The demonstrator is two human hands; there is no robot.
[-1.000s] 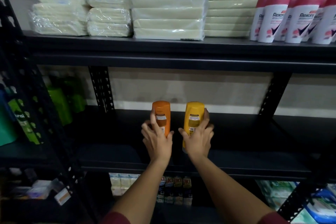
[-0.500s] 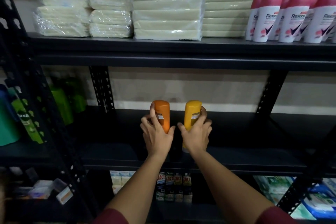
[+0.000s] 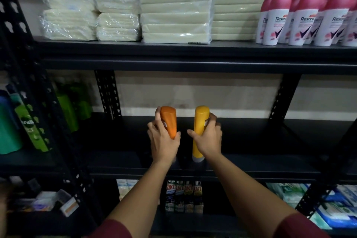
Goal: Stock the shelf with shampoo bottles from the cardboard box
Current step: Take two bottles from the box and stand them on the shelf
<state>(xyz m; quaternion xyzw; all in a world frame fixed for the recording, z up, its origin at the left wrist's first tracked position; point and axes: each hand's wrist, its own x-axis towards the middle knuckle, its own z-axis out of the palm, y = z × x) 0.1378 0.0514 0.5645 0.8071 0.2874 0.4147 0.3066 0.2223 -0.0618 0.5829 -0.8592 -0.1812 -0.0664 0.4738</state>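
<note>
"Rexona" reads across the white deodorant bottles [image 3: 307, 25] with pink caps, upper shelf, far right. "ZACT" tops each of four small boxes [image 3: 184, 191] on the lower shelf, centre. A green bottle [image 3: 29, 123] at left shows part of a word, "unsil".

The light falls from above and in front of the black shelf unit [image 3: 193, 60]. Above its upper board the wrapped pale packs [image 3: 174, 8] are brightly lit, with small glare spots on the plastic film. Below that board the middle level lies in deep shadow, dim and low in contrast, and the lowest level under it is darker still. To the left of the unit the green bottles [image 3: 71, 106] are smeared by blur. The wide lens bends the uprights outward toward the frame edges, and the corners darken.
</note>
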